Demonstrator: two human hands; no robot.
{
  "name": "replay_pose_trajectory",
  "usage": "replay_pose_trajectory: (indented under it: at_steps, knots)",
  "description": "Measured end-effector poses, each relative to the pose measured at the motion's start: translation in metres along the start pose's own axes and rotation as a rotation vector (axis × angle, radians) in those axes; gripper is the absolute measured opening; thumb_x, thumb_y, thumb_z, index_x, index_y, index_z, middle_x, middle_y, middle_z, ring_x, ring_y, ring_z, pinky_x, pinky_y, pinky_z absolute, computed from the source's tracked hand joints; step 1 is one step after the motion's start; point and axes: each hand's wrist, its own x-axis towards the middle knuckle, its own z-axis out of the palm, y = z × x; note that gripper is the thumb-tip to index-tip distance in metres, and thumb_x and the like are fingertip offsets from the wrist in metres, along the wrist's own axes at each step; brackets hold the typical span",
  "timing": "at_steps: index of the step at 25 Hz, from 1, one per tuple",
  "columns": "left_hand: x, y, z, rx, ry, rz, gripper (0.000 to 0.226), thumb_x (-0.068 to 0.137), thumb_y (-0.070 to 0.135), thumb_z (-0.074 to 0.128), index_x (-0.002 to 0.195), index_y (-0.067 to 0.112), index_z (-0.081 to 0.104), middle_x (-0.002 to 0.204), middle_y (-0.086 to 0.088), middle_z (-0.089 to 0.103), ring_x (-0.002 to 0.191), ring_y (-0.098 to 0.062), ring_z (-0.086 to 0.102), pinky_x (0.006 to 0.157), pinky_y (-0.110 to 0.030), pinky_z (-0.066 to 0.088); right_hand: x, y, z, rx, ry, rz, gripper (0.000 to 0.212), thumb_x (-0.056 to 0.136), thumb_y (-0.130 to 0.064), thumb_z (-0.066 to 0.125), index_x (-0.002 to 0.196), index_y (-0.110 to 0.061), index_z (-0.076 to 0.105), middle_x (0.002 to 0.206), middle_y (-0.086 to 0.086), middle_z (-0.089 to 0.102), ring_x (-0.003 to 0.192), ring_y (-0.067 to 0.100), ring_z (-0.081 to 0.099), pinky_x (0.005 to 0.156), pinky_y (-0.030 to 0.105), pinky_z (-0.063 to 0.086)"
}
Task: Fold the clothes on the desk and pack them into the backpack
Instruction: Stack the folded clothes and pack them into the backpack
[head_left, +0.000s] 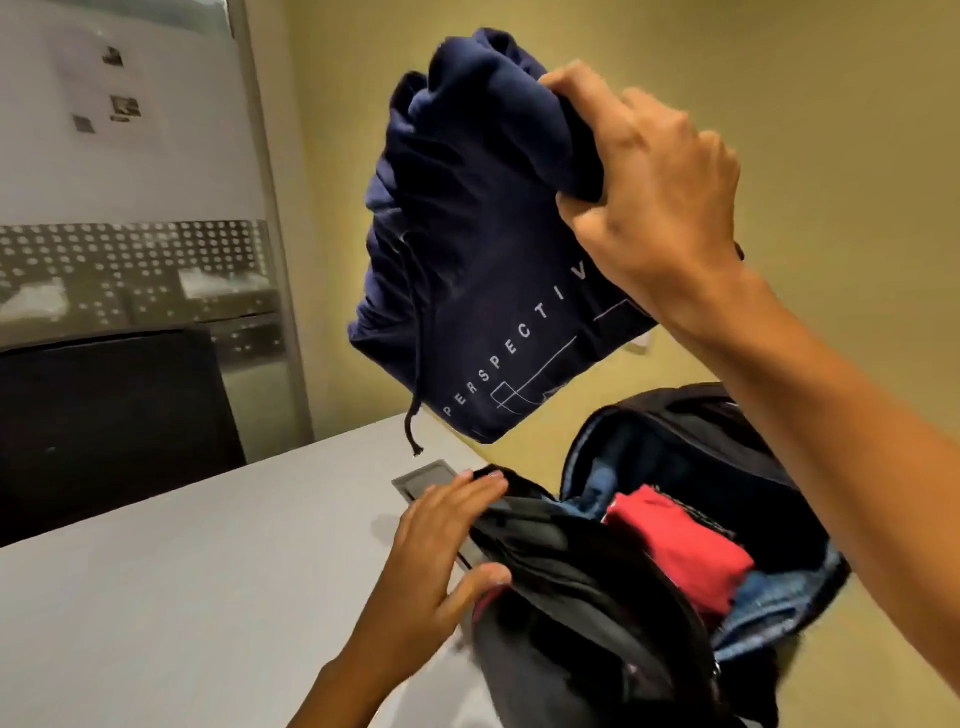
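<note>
Packing step: right grip (644, 171) clenched on folded hoodie (483, 249) held above open backpack (649, 587) on counter (182, 582), left grip (441, 551) flat, spreading flap; next, lowering hoodie beside red garment (680, 545).

The backpack (649, 597) sits open on the right end of the worktop (182, 597). Folded clothes (680, 545) lie inside it. The left hand (441, 551) rests on the bag's left edge. The right hand (649, 171) is up high, holding the folded hoodie (478, 260) in the air above the bag. A flat hatch (426, 480) lies in the worktop, just behind the left hand. A chair (104, 415) stands behind the worktop on the left.
</note>
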Motion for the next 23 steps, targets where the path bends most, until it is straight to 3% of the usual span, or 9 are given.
replay_pose_trajectory:
  at_steps: [3, 7, 9, 14, 17, 23]
  knots:
    - [0.021, 0.007, 0.026, 0.076, -0.136, 0.169, 0.053, 0.092, 0.059, 0.043, 0.141, 0.039, 0.038, 0.145, 0.029, 0.035, 0.142, 0.001, 0.022, 0.118, -0.033, 0.002, -0.011, 0.032, -0.016, -0.109, -0.019, 0.029, 0.061, 0.084, -0.018, 0.063, 0.137, -0.038, 0.038, 0.103, 0.004, 0.059, 0.087, 0.037, 0.061, 0.064, 0.035, 0.03]
    - [0.035, 0.01, 0.053, 0.1, -0.181, 0.263, 0.048, 0.088, 0.05, 0.054, 0.134, 0.041, 0.045, 0.134, 0.029, 0.044, 0.126, 0.006, 0.038, 0.111, -0.017, 0.014, -0.037, 0.065, -0.032, -0.174, -0.086, 0.071, 0.062, 0.082, -0.018, 0.062, 0.135, -0.04, 0.04, 0.1, 0.003, 0.059, 0.085, 0.037, 0.061, 0.063, 0.035, 0.03]
    - [0.037, 0.007, 0.061, 0.083, -0.152, 0.239, 0.046, 0.088, 0.049, 0.053, 0.133, 0.041, 0.045, 0.132, 0.028, 0.045, 0.122, 0.003, 0.041, 0.104, -0.016, 0.023, -0.049, 0.075, -0.039, -0.169, -0.119, 0.088, 0.06, 0.08, -0.019, 0.061, 0.133, -0.042, 0.041, 0.1, 0.002, 0.061, 0.087, 0.037, 0.061, 0.063, 0.034, 0.03]
    - [0.02, -0.007, 0.062, 0.028, -0.009, 0.353, 0.026, 0.099, 0.041, 0.042, 0.109, 0.029, 0.063, 0.097, 0.018, 0.06, 0.087, -0.003, 0.052, 0.079, -0.015, 0.035, -0.083, 0.099, -0.022, -0.056, -0.29, 0.133, 0.059, 0.077, -0.022, 0.06, 0.129, -0.041, 0.042, 0.105, -0.002, 0.065, 0.095, 0.035, 0.06, 0.065, 0.035, 0.036]
    - [0.003, -0.012, 0.058, 0.024, 0.008, 0.395, 0.022, 0.099, 0.033, 0.045, 0.107, 0.027, 0.064, 0.096, 0.018, 0.059, 0.085, -0.003, 0.052, 0.074, -0.02, 0.038, -0.111, 0.121, 0.011, -0.082, -0.443, 0.168, 0.064, 0.076, -0.022, 0.061, 0.133, -0.042, 0.039, 0.106, 0.003, 0.064, 0.095, 0.036, 0.062, 0.069, 0.039, 0.04]
    - [-0.016, -0.017, 0.056, 0.009, 0.009, 0.355, 0.02, 0.092, 0.023, 0.054, 0.111, 0.028, 0.061, 0.096, 0.019, 0.055, 0.082, -0.004, 0.05, 0.068, -0.028, 0.042, -0.128, 0.143, 0.031, -0.3, -0.397, 0.184, 0.065, 0.082, -0.011, 0.06, 0.138, -0.037, 0.039, 0.095, 0.008, 0.054, 0.067, 0.036, 0.056, 0.059, 0.035, 0.031]
